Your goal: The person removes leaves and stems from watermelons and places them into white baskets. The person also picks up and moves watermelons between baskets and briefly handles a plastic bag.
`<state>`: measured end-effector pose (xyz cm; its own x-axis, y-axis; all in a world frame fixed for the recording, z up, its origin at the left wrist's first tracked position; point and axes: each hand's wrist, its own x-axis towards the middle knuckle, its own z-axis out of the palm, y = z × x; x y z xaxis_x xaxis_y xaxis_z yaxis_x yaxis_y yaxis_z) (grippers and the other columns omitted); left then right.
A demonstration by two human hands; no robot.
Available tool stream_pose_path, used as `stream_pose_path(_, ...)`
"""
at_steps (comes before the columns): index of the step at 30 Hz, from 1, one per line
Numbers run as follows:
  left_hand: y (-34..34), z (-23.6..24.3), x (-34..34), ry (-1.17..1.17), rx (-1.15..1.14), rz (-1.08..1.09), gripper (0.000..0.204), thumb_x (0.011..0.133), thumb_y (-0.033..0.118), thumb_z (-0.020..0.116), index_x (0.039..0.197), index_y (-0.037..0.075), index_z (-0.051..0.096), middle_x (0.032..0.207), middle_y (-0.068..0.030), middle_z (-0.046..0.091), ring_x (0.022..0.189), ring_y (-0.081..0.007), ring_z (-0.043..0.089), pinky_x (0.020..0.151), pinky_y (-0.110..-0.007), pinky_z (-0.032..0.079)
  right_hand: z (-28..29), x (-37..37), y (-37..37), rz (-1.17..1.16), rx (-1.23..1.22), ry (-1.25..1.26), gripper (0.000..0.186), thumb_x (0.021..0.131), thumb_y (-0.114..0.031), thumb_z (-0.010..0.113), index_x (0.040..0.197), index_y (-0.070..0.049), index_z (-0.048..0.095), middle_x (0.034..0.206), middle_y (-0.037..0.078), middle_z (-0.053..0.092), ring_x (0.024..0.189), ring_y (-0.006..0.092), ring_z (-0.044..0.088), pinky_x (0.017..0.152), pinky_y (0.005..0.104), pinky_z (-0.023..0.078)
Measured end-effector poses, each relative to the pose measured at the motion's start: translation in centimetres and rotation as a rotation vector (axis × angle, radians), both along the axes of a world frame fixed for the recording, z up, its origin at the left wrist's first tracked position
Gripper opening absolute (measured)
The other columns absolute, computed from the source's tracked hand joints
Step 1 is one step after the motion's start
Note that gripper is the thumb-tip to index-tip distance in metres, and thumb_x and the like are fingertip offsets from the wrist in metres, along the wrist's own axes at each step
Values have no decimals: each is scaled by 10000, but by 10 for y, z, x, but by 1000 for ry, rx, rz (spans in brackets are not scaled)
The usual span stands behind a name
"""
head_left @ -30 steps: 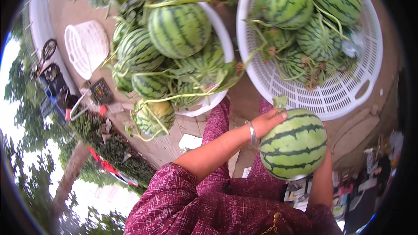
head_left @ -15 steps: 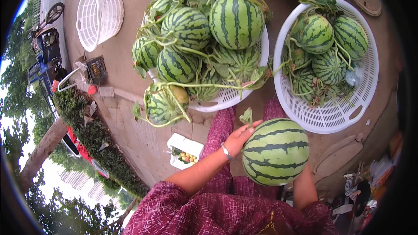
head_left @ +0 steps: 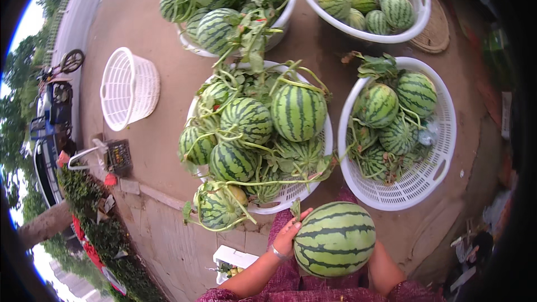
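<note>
A large striped watermelon [head_left: 334, 239] is held up in front of my legs. My left hand [head_left: 286, 237] grips its left side, fingers laid along the rind beside a short stem with a leaf [head_left: 295, 208]. From the lower right, my right forearm [head_left: 386, 269] reaches the melon's other side; that hand is hidden behind the fruit, seemingly supporting it. Just beyond stands a white basket [head_left: 292, 197] heaped with watermelons and vines. Right of it, another white basket [head_left: 417, 193] holds several watermelons, withered leaves and a clear plastic bag [head_left: 429, 133].
Farther off are a full white basket [head_left: 284, 21] at left and one [head_left: 386, 37] with smaller melons at right. A white basket [head_left: 130, 92] stands alone at left, near a dark crate [head_left: 118, 156]. A white foam box [head_left: 238, 256] with fruit sits low left, inside a hedge [head_left: 106, 235].
The view has tilted up, so the baskets appear lower and the far ones come into sight. The watermelon stays in my hands, with my left hand still on its left side.
</note>
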<state>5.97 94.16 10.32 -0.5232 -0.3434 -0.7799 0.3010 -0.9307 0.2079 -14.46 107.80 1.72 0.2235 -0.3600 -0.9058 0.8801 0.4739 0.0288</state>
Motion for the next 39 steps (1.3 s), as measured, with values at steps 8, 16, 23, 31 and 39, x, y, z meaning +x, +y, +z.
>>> stream_pose_path(8, 35, -44, 31, -194, -55, -34, 506, 969, 238, 445, 1399, -23, 395, 1451, -122, 424, 1309, -230, 430, 1103, -370, 323, -3, 11, 12, -1, 15, -45, 439, 990, -405, 406, 1213, -71, 585, 1122, 59, 651, 980, 185, 624, 843, 315, 517)
stream_pose_path(16, 31, -85, 69, -317, -40, -73, 490, 984, 288, 417, 1371, -11, 429, 1435, -120, 449, 1264, -227, 476, 1062, -352, 373, -25, 40, 11, 51, 138, -73, 425, 985, -403, 419, 1187, -75, 596, 1089, 53, 660, 939, 176, 636, 810, 303, 531)
stream_pose_path(23, 5, -125, 98, -360, -146, -122, 416, 961, 216, 464, 1302, -21, 486, 1451, -131, 432, 1285, -237, 456, 1077, -359, 356, -70, 76, -8, 76, 176, -62, 369, 967, -356, 477, 1176, -78, 600, 1079, 75, 662, 934, 177, 641, 791, 314, 535)
stream_pose_path(31, -39, -135, 94, -451, -258, -239, 371, 996, 179, 464, 1314, 0, 529, 1337, -100, 545, 1213, -166, 493, 1043, -287, 349, -110, 101, -18, -97, 134, -128, 338, 955, -305, 496, 1174, -69, 598, 1077, 92, 661, 941, 198, 641, 803, 335, 533)
stream_pose_path(39, -71, -130, 81, -487, -296, -292, 356, 1000, 191, 476, 1302, 20, 557, 1211, -56, 599, 1072, -112, 540, 946, -243, 412, -124, 112, -22, -190, 135, -191, 334, 952, -294, 497, 1174, -65, 597, 1078, 95, 660, 945, 205, 639, 808, 339, 531)
